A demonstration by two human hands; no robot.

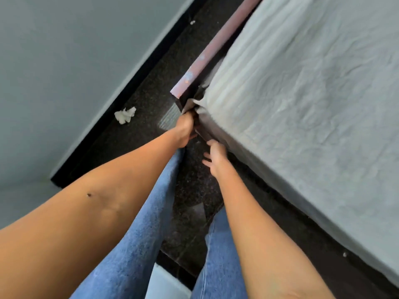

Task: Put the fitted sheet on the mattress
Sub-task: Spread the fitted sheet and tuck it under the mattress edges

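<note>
A pale grey-white fitted sheet (pixel 302 93) covers the top and near side of the mattress on the right. At the mattress corner by the reddish-brown bed frame rail (pixel 207 50), my left hand (pixel 184 128) grips the bunched sheet edge low on the corner. My right hand (pixel 216 156) hovers just below that corner with fingers spread and relaxed, holding nothing; its fingertips are close to the sheet's lower edge. The underside of the mattress corner is hidden in shadow.
A dark speckled floor (pixel 151 93) runs between the bed and a pale wall with a black skirting (pixel 121 100). A crumpled white tissue (pixel 125 115) lies on the floor by the wall. My legs in blue jeans (pixel 146 234) stand close to the bed.
</note>
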